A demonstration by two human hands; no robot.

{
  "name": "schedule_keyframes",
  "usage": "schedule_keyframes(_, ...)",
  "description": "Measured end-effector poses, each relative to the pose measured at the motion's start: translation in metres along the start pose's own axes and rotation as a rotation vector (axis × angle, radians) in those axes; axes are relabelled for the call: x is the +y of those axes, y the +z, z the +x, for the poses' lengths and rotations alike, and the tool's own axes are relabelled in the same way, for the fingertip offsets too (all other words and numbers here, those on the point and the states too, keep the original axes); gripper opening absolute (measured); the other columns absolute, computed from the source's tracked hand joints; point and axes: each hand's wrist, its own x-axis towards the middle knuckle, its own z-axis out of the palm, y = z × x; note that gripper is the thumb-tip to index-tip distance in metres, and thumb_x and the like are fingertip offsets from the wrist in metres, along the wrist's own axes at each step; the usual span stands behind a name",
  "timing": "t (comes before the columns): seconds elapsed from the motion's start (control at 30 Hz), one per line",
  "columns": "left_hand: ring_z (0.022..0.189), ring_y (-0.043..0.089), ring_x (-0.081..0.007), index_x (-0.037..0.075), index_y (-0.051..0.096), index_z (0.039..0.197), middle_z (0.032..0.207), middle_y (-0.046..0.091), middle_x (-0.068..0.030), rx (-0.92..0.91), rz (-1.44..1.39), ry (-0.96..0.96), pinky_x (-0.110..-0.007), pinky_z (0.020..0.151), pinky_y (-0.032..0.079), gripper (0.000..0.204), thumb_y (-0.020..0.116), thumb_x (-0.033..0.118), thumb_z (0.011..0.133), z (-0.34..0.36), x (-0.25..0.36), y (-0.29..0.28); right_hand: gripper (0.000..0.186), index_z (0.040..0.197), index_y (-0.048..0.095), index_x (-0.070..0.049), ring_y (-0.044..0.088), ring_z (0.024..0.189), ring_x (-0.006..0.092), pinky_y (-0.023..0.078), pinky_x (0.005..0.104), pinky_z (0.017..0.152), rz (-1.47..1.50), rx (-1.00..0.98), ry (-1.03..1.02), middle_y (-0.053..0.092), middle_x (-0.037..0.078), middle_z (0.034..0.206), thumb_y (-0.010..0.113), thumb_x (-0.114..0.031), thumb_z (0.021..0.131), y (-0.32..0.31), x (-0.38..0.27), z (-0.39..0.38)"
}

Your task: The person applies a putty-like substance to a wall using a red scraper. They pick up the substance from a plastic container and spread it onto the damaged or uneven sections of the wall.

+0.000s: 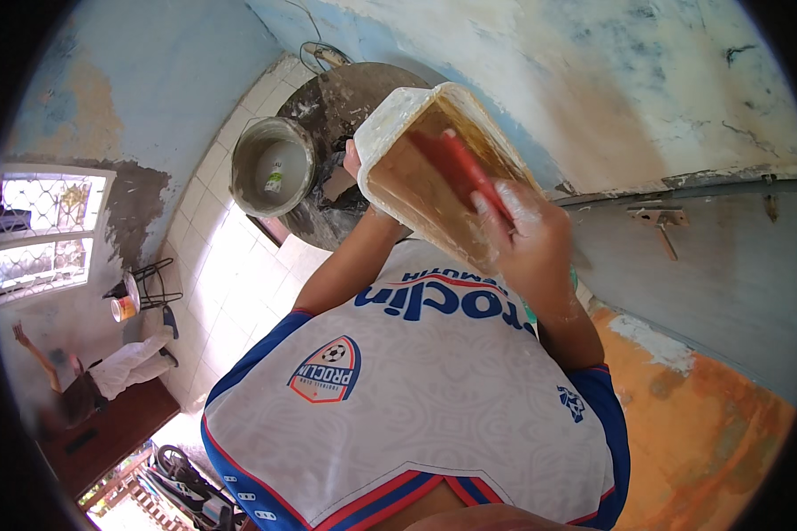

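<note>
A white rectangular plastic tub (386, 124), smeared with pale paste and brownish inside, is tilted in front of my chest. My left hand (353, 160) grips it from its left side; only some fingers show, the rest hidden behind the tub. In my right hand (527, 226), whitened with paste, is a red scraper-like tool (476, 170). Its far end lies over the inside of the tub, blurred, so its exact kind is unclear. My right fingers are closed around the tool.
Beyond the tub stands a round dark table (350, 88) with a grey bucket (305, 168) on it. A patchy, plastered wall (584, 106) rises ahead and right. At far left another person (119, 367) reaches toward the wall, near a chair (155, 283). A motorcycle (186, 491) stands lower left.
</note>
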Motion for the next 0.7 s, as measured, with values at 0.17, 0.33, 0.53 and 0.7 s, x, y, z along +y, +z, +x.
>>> schedule_keyframes(0.17,0.131,0.057,-0.0314,0.009,0.051,0.147,0.143,0.060,-0.0120,-0.005,0.012,0.016,-0.046,0.111,0.045,0.077,0.025,0.066,0.102,0.004,-0.002,0.003,0.008,0.097,0.067,-0.001,0.067,0.071,0.0412,0.051,0.0475,0.061,-0.026,-0.024,0.041,0.068,0.019,0.080,0.070,-0.007,0.093,0.011,0.008,0.003)
schedule_keyframes(0.33,0.131,0.057,-0.0316,0.008,0.051,0.147,0.143,0.060,-0.0121,-0.020,0.049,0.047,-0.046,0.111,0.045,0.077,0.025,0.066,0.102,0.007,-0.007,0.010,0.011,0.098,0.069,0.002,0.064,0.064,0.0350,0.050,0.0355,0.061,-0.047,0.061,0.048,0.065,0.020,0.077,0.073,-0.002,0.090,-0.005,0.008,0.004)
schedule_keyframes(0.53,0.131,0.057,-0.0322,0.008,0.052,0.146,0.142,0.060,-0.0124,0.087,0.219,0.130,-0.046,0.112,0.044,0.077,0.025,0.065,0.102,0.014,-0.018,0.056,0.020,0.104,0.072,0.002,0.071,0.077,0.0296,0.056,0.0340,0.071,0.031,0.207,-0.091,0.072,0.017,0.092,0.070,0.005,0.084,-0.045,0.021,-0.009)
schedule_keyframes(0.7,0.133,0.053,-0.0337,0.010,0.051,0.146,0.145,0.057,-0.0123,0.364,0.094,-0.077,-0.049,0.111,0.044,0.076,0.026,0.066,0.101,0.031,-0.042,0.071,0.036,0.106,0.074,0.001,0.072,0.095,0.0343,0.058,0.0383,0.086,-0.156,0.439,-0.267,0.073,0.021,0.110,0.063,0.010,0.073,-0.077,0.067,-0.024)
